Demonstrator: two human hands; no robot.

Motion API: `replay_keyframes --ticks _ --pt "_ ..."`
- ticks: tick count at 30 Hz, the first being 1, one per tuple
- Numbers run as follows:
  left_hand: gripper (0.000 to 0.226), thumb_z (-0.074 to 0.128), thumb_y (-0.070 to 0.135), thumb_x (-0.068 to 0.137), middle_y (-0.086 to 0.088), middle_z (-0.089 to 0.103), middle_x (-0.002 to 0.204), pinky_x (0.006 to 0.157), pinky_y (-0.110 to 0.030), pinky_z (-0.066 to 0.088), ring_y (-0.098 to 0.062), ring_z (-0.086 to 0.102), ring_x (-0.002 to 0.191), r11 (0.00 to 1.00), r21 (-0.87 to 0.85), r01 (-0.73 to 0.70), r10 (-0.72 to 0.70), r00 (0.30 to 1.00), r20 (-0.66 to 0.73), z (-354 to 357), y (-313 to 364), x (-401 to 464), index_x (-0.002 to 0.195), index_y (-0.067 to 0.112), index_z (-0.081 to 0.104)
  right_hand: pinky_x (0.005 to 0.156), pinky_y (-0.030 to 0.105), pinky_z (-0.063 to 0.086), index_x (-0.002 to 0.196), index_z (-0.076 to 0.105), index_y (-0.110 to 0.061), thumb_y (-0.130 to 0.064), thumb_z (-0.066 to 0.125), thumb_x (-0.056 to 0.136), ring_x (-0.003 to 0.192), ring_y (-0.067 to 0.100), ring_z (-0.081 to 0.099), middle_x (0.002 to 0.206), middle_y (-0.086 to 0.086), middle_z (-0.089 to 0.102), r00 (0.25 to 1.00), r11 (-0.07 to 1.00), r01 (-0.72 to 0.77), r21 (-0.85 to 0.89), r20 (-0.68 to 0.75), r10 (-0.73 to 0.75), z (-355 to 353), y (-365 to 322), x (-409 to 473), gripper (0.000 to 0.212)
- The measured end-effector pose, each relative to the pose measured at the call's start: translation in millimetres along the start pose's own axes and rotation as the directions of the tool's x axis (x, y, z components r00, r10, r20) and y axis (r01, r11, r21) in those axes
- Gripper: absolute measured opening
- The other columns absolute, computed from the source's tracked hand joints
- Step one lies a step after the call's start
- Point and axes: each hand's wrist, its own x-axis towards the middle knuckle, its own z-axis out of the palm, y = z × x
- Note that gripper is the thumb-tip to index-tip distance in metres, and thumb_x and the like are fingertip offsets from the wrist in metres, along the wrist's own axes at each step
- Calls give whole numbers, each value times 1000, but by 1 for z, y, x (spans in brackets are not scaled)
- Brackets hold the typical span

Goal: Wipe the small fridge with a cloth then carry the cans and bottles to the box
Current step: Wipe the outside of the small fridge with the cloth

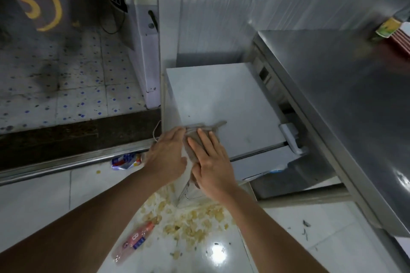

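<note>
Pressing flat, my right hand (210, 162) spreads straight fingers over the grey cloth (195, 142) at the small fridge (221, 95) top's near-left corner; my left hand (166, 157), fingers straight, touches the cloth's left edge. Pink bottle (135, 239) lies on the floor, near left.

One wide-angle head view looks steeply down and forward, close above the small fridge (221, 104) top at centre, floor (66, 86) toward ten o'clock, steel bench (346, 99) toward two o'clock.
</note>
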Motion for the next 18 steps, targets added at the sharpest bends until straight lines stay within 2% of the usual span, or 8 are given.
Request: replay_keyframes --ticks 5,7,10,15,18 --pt "73 55 10 82 -2 28 151 111 -36 26 -22 27 137 1000 24 -14 15 999 -51 16 15 8 146 19 20 117 41 4 151 7 -27 -30 30 97 147 21 -4 160 -2 -5 984 971 -171 -168 12 176 -24 79 20 58" --pt "72 52 13 85 2 22 154 112 -35 19 -18 20 139 996 84 -25 28 999 -37 26 23 12 148 20 17 117 44 2 151 6 -26 -31 28 98 147 22 -3 160 0 -4 973 951 -227 -209 -5 231 -35 111 17 58" --pt "69 50 19 86 8 16 155 112 -42 16 -16 11 141 981 192 -4 12 999 -43 37 33 17 147 25 18 116 47 0 151 7 -23 -33 28 98 147 24 0 160 3 0 955 927 -293 -233 -33 293 -48 146 14 57" --pt "67 51 22 85 11 13 156 110 -51 21 -16 10 142 962 271 30 -22 999 -34 39 35 16 146 28 23 117 44 0 151 3 -19 -33 28 98 147 24 -1 160 6 0 927 901 -374 -222 -47 373 -55 160 14 61" --pt "67 52 23 85 11 14 156 110 -52 21 -16 11 142 960 273 57 -47 998 -43 40 40 15 146 28 25 120 40 4 150 6 -10 -30 34 97 146 28 3 158 14 6 940 930 -339 -143 -84 329 -49 147 -7 63"
